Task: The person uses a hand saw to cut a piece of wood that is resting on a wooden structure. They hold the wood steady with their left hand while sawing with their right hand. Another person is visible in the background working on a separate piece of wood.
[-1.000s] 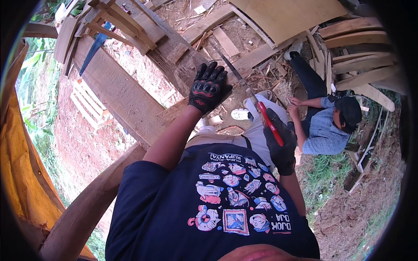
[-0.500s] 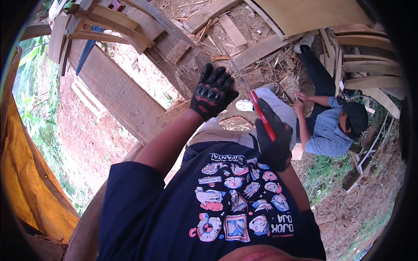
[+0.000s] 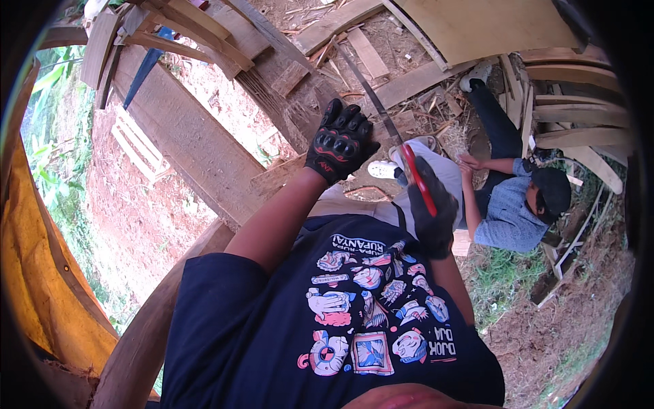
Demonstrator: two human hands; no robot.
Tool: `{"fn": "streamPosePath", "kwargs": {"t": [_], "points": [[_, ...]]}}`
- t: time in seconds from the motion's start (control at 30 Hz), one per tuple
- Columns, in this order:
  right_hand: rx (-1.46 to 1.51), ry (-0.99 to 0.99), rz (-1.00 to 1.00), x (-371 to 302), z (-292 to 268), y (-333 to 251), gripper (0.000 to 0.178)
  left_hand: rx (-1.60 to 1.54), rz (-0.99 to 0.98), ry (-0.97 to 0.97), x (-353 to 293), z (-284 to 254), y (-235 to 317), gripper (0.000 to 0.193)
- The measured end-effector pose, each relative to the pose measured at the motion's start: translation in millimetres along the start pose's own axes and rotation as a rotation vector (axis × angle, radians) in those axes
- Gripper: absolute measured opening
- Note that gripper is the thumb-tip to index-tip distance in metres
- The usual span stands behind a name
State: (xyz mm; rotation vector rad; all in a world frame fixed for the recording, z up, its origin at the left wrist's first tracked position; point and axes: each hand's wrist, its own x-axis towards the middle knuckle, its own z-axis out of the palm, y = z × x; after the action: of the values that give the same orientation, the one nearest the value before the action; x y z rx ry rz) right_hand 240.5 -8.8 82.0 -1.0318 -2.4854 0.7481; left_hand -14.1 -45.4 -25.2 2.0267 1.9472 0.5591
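My right hand, in a dark glove, is wrapped around the red handle of a handsaw. The long thin blade points up and left over the wood scraps, its flat side partly showing. My left hand, in a black glove with knuckle guards, lies with fingers stretched over the end of a piece of wood, palm down. It is left of the blade and apart from it. Whether the saw's teeth touch wood is hard to make out.
A long wide plank runs off to the upper left, with a second blue saw blade near stacked offcuts. To my right a person in a cap sits low, close to piled boards. A pale sheet is at the top.
The saw has tilted, so more of its blade's side shows, and my right hand has shifted slightly up. My left hand keeps its place on the wood. The view has shifted a little.
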Motion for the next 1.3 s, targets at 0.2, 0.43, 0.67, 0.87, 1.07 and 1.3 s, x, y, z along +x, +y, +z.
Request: {"fn": "streamPosePath", "kwargs": {"t": [0.2, 0.43, 0.67, 0.87, 1.07, 1.3], "points": [[0.004, -0.224, 0.394, -75, -90, -60, 0.047, -0.033, 0.023, 0.085, -2, 8, 0, 0.048], [0.096, -0.146, 0.104, -5, -35, -23, 0.054, -0.072, 0.025, 0.138, -10, 11, -4, 0.047], [0.186, 0.149, -0.048, 96, 91, 35, 0.05, -0.034, 0.008, -0.007, -4, 6, 2, 0.045], [0.192, 0.048, 0.121, 3, 19, 12, 0.049, 0.02, 0.045, 0.078, -6, 7, -2, 0.042], [-0.034, -0.21, 0.394, -88, -97, -75, 0.047, -0.014, 0.003, 0.036, -3, 6, 0, 0.047], [0.21, -0.126, 0.34, -12, -38, -36, 0.047, -0.034, 0.026, -0.015, -3, 1, -2, 0.05]]}}
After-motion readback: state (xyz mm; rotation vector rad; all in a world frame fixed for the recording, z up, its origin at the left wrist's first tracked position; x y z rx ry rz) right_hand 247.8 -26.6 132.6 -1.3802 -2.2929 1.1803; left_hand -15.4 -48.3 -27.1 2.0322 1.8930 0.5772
